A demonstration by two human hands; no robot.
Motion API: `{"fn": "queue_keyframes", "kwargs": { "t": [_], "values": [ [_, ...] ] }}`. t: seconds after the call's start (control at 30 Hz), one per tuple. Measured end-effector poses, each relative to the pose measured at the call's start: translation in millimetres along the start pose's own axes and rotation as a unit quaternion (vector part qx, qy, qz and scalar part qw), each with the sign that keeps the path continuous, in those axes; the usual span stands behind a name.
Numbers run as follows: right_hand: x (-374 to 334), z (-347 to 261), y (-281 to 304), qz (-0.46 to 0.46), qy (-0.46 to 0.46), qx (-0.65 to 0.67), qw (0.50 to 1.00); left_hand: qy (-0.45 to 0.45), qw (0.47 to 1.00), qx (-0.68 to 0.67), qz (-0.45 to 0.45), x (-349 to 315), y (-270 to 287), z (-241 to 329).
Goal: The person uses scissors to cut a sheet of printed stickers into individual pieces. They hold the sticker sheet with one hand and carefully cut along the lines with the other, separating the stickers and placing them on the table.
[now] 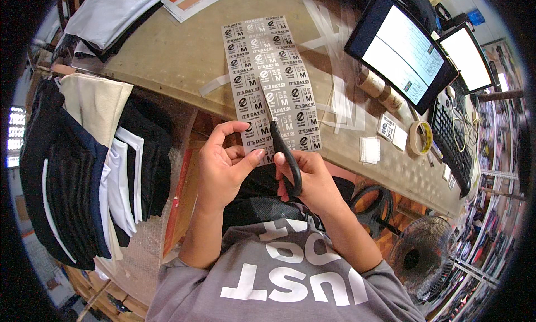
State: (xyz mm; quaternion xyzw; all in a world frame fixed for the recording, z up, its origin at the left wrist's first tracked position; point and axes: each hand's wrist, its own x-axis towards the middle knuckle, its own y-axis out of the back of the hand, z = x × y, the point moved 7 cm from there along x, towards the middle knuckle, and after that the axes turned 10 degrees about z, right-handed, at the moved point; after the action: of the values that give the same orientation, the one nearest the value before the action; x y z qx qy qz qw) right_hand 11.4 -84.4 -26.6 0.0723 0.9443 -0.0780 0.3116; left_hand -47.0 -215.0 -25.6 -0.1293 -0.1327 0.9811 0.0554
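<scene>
Simultaneously gripping scissors in right hand, pinching with left hand a probably light, flexible, easily creased label sheet, best held by its edge

The left arm reaches in from 7 o'clock. The left hand sits just before 9 o'clock, its pointing finger and thumb bent like a C that opens toward 3 o'clock, tips apart. The right arm reaches in between 4 and 5 o'clock, leaning toward 11. The right hand, at 4 o'clock, is curled up.
</scene>
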Motion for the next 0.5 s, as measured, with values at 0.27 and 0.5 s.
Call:
{"fn": "queue_keyframes", "kwargs": {
  "t": [0.27,0.5],
  "values": [
    [6.7,-4.8,5.0,-0.003,0.004,0.001,1.000,0.021,0.999,-0.023,-0.007,-4.8,-2.5,-0.4],
    [3.4,-5.5,0.5,0.003,0.017,0.004,1.000,0.023,0.999,-0.032,-0.015,-6.0,-3.1,-3.0]
  ]
}}
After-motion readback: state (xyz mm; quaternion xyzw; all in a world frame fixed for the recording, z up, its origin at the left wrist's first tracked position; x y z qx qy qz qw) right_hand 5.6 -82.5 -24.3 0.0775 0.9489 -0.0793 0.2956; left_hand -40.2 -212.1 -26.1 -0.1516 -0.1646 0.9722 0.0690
